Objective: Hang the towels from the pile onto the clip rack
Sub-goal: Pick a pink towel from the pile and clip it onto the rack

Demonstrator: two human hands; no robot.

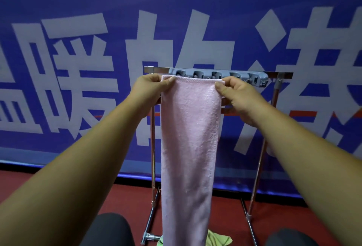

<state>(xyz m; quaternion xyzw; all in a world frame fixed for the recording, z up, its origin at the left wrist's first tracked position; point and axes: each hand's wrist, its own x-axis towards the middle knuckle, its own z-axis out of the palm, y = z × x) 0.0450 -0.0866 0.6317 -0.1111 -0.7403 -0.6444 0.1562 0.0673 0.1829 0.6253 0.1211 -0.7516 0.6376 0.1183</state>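
**Pink towel point(190, 138) held up at the clip rack point(284, 74)**

My left hand point(150, 87) pinches the towel's top left corner and my right hand point(237, 97) pinches the top right corner, thumbs in front. The top edge is stretched level along the row of grey clips point(217, 74), from the rack's left end to its middle. I cannot tell if it touches them. The rest hangs straight down. A green cloth point(219, 239) lies crumpled on the red floor point(125, 196) at the rack's foot.
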